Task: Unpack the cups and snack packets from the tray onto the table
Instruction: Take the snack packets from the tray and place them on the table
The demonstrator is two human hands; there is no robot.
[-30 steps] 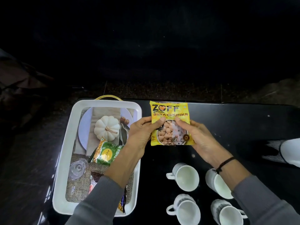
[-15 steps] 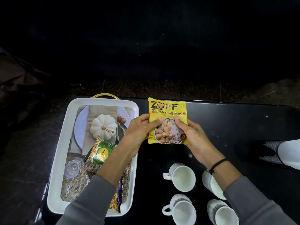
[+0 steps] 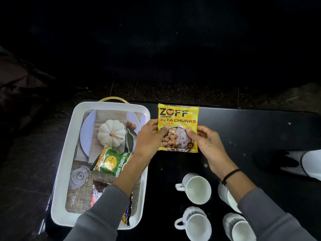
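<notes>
A yellow soya chunks packet [image 3: 178, 119] is over the black table [image 3: 260, 129], just right of the white tray [image 3: 62, 171]. My left hand [image 3: 149, 136] grips its left edge and my right hand [image 3: 206, 143] grips its right edge. In the tray lies a green snack packet [image 3: 112, 160], and more packets [image 3: 127, 214] are partly hidden under my left sleeve. Several white cups [image 3: 196, 188] stand on the table near me, one [image 3: 227, 197] partly covered by my right forearm.
The tray's floor shows a printed picture of a white pumpkin [image 3: 112, 133] and plate on burlap. A small clear glass [image 3: 78, 176] lies in the tray. A white and striped object [image 3: 311, 164] sits at the right edge. The table's far edge runs just behind the packet.
Both hands have kept hold of the yellow packet and shifted it slightly away from me; the tray contents and the cups have not moved.
</notes>
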